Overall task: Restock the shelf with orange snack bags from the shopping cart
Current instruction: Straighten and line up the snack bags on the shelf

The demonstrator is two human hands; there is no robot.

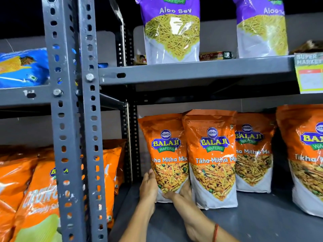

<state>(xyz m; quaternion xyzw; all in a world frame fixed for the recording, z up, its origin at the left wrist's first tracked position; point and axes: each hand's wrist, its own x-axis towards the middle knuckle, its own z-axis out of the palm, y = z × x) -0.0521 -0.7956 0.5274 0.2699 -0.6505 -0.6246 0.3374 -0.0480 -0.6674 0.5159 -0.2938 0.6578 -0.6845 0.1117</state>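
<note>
Both hands clasped on the leftmost orange snack bag (167,154), upright at the left end of the lower shelf (244,222): left hand (148,186) on its left edge, right hand (181,193) cupping its bottom right corner. Pressed against a second orange bag (212,158) on its right, two more beyond. Boxed in by the gray slotted upright (132,137) just left; purple Aloo Sev bags (172,30) overhead on the upper shelf (192,70).

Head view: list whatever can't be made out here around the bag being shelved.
- Shopping cart: not in frame.
- Base of the leftmost Tikha Mitha Mix bag: covered by left hand and right hand.
- Bag at far right: cut by the frame edge.
- Third bag: partly behind the second bag.
- Price tag: print too blurred.
</note>
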